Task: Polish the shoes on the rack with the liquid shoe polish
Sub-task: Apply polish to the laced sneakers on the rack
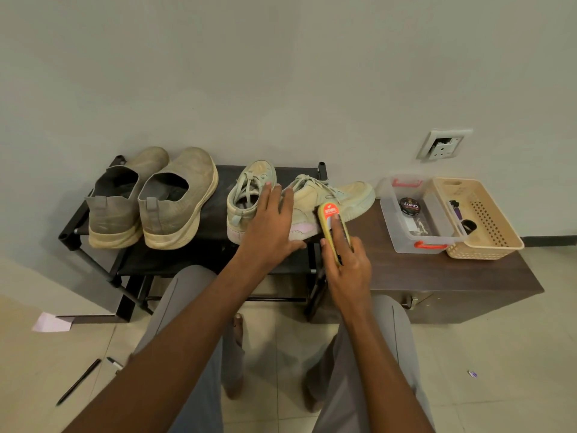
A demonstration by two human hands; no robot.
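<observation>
Right hand (346, 264) of mine gripping yellow shoe-polish applicator (333, 228) against lace-up sneaker (327, 198), left hand (270, 226) spread flat, steadying it, black rack (218, 232) beneath

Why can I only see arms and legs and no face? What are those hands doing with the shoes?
The camera sits on the person's head and looks down, so you see what they see: their own arms, knees and bare feet. There is only this one picture.

In front stands a black shoe rack with two pairs: grey slip-on shoes and pale lace-up sneakers.

The left hand lies flat on a sneaker to steady it. The right hand holds a yellow shoe polish applicator against that sneaker's side.

Beside the rack, a brown cabinet carries a clear plastic box with a round polish tin, and a beige basket.
</observation>
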